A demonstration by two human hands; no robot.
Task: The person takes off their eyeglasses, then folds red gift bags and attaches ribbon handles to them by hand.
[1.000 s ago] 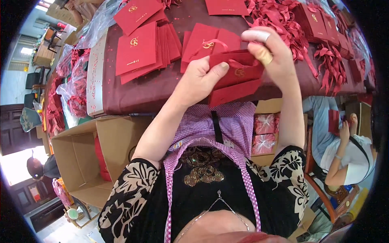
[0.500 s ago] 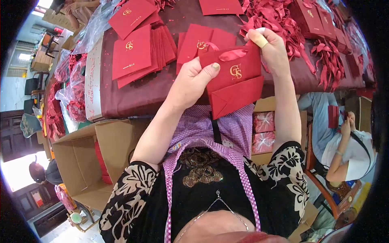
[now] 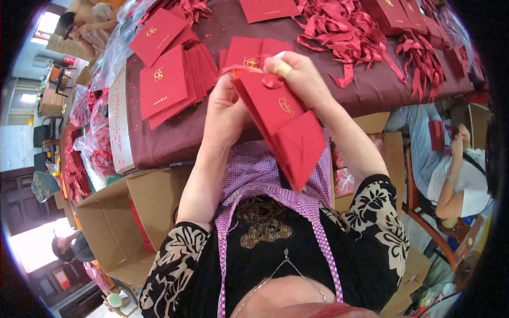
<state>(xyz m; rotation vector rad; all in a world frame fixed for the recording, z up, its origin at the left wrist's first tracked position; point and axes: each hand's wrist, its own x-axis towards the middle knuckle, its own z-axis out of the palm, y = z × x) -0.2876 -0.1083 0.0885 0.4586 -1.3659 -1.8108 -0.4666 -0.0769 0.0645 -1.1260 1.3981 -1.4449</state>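
Red gift bag [image 3: 277,106] now turned more side-on, mid-frame; left hand [image 3: 225,114] curled on left edge, right hand [image 3: 303,79] fingers pinched at top rim, both nearer ribbon handle [image 3: 272,81].

Stacked bags [image 3: 164,87] lie left of the held bag [image 3: 283,124], ribbons [image 3: 344,40] ahead right.

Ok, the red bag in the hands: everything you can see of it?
The red bag looks like stiff matte paper, with a gold emblem on the front and a shiny red ribbon at the top. Its base is folded up against the front. It tilts, lower end toward the lower right, before the purple checked apron. The left hand holds its upper left side; the right hand is at its upper right.
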